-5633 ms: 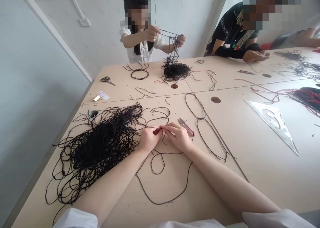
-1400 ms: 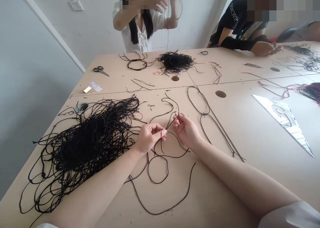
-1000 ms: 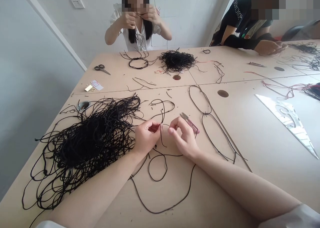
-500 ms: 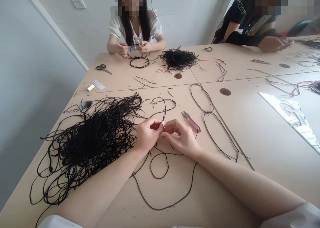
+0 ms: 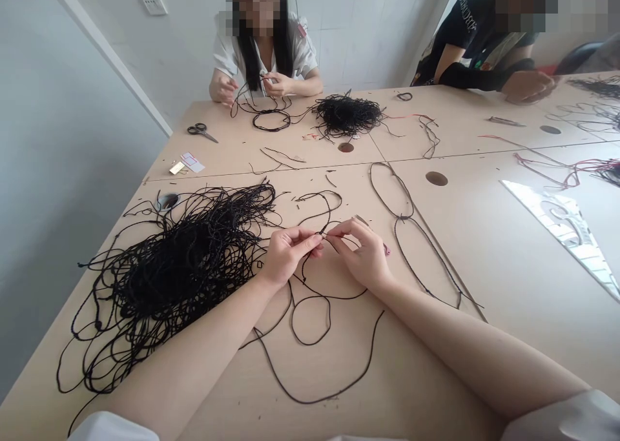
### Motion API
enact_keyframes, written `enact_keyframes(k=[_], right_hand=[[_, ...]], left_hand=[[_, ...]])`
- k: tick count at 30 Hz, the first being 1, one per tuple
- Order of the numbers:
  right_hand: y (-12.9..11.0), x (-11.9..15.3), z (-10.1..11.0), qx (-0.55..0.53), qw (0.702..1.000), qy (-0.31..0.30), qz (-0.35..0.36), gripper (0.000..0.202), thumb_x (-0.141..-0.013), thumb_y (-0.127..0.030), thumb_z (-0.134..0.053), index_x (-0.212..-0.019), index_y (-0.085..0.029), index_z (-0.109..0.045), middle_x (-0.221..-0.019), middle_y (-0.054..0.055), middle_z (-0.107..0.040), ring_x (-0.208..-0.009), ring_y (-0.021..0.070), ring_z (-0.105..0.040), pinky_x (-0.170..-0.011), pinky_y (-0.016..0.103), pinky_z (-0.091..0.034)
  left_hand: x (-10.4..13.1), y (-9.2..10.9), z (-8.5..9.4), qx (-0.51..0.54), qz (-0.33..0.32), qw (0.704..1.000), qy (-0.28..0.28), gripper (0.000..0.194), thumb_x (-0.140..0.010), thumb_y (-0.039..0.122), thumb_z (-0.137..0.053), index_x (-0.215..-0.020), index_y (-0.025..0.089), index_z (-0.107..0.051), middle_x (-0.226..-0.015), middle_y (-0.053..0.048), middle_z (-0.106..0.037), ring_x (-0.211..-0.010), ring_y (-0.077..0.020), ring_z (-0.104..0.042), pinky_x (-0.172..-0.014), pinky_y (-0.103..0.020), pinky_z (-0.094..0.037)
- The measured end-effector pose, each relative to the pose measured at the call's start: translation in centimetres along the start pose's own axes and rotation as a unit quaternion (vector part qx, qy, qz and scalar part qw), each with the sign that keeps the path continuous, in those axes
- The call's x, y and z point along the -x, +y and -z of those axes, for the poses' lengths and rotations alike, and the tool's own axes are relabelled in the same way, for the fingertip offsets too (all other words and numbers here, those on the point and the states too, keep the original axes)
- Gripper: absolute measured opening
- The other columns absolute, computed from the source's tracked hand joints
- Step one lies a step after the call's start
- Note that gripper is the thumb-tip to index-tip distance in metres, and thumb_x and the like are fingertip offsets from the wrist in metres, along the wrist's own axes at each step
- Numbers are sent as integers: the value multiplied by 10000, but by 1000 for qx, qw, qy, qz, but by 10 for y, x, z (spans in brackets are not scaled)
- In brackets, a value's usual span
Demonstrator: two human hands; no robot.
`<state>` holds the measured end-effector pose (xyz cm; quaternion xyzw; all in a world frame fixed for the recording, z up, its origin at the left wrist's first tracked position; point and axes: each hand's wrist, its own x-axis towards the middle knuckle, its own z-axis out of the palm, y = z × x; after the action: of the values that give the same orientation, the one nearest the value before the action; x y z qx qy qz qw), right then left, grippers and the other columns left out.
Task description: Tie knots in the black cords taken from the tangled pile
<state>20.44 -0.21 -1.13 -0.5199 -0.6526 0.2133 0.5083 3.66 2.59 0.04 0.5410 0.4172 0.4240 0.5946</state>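
My left hand (image 5: 289, 254) pinches a thin black cord (image 5: 314, 403) between thumb and forefinger. Close beside it, my right hand (image 5: 361, 252) pinches the same cord, fingertips almost meeting the left ones. Loops of the cord spread on the table beyond and below my hands. Left of my hands lies a big tangled heap of black knotted cords (image 5: 184, 266). Mostly hidden behind my right hand are the pink-handled thread snips (image 5: 386, 250). A black cord in two joined loops (image 5: 398, 217) lies to the right.
Across the table (image 5: 436, 376), a person's hands (image 5: 274, 84) work with black cord near a second cord pile (image 5: 346, 113). Scissors (image 5: 202, 132), a tape roll (image 5: 168, 202) and a clear triangular ruler (image 5: 564, 231) lie around. Another person's hands (image 5: 529, 86) rest at far right.
My hands have turned slightly and shifted right, the right fingers now covering most of the snips. The cord between them has moved. The person opposite has drawn their hands apart.
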Motion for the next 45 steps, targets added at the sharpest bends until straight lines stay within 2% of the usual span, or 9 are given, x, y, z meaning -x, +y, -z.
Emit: enact_keyframes(k=[13, 21, 24, 27, 32, 35, 38, 42, 45], right_hand=[[1, 3, -1, -16, 999, -21, 32, 146, -862, -148, -568, -889, -250, -669, -863, 19, -687, -832, 185, -626, -779, 366, -507], [-3, 3, -1, -75, 994, -63, -43, 100, -875, -258, -581, -783, -218, -585, -753, 11, -598, -727, 159, -556, -683, 317, -463], [-2, 3, -2, -194, 971, -62, -125, 144, -874, -322, -596, -795, -208, -558, -720, 4, -576, -686, 143, -550, -616, 285, -453], [-1, 0, -3, -298, 932, -3, -207, 186, -832, -359, -664, -840, -200, -568, -809, 28, -639, -685, 132, -570, -605, 271, -456], [3, -3, -1, -393, 881, 32, -260, 189, -790, -342, -722, -830, -206, -599, -792, 6, -616, -595, 86, -478, -583, 247, -419], [6, -4, 2, -319, 916, 0, -242, 179, -820, -383, -686, -865, -213, -657, -658, -22, -538, -596, 100, -475, -581, 251, -414], [8, -3, 3, -192, 958, -23, -211, 244, -827, -411, -667, -969, -221, -720, -703, 2, -599, -656, 127, -537, -631, 276, -464], [7, -3, 3, -141, 970, -19, -195, 242, -841, -400, -647, -985, -233, -746, -761, 21, -651, -664, 136, -576, -639, 295, -498], [4, -3, 3, -188, 963, 42, -188, 184, -840, -360, -664, -941, -227, -741, -748, 14, -654, -653, 123, -582, -654, 287, -511]], left_hand=[[1, -6, -1, -31, -20, 999, 18, 201, -767, 338, -735, -801, 141, -753, -727, -64, -743, -609, -166, -687, -638, -288, -587], [7, -8, -4, -146, -90, 984, 41, 146, -769, 309, -726, -786, 165, -737, -714, -42, -737, -601, -160, -681, -591, -257, -563], [7, -9, -4, -137, -77, 987, 19, 153, -777, 309, -716, -759, 157, -712, -691, -36, -718, -600, -148, -663, -587, -245, -548], [3, -9, -2, -73, -37, 996, -19, 198, -797, 337, -704, -789, 139, -697, -711, -48, -712, -636, -152, -670, -639, -259, -556], [-1, -8, 0, 3, 23, 999, -24, 240, -805, 366, -708, -838, 131, -672, -738, -45, -706, -665, -143, -672, -642, -240, -533], [-1, -8, 0, 12, 31, 999, -22, 240, -807, 366, -708, -833, 131, -672, -738, -43, -701, -666, -134, -664, -640, -233, -527], [-1, -9, 0, 17, 21, 1000, -1, 248, -810, 371, -704, -825, 126, -669, -735, -41, -695, -648, -127, -657, -628, -231, -521], [-2, -10, -1, 25, 4, 999, 32, 248, -820, 368, -695, -833, 123, -661, -732, -37, -694, -643, -121, -657, -630, -229, -520], [-2, -9, -1, 23, 1, 999, 41, 245, -822, 364, -691, -824, 121, -662, -729, -39, -697, -646, -121, -658, -635, -230, -520]])
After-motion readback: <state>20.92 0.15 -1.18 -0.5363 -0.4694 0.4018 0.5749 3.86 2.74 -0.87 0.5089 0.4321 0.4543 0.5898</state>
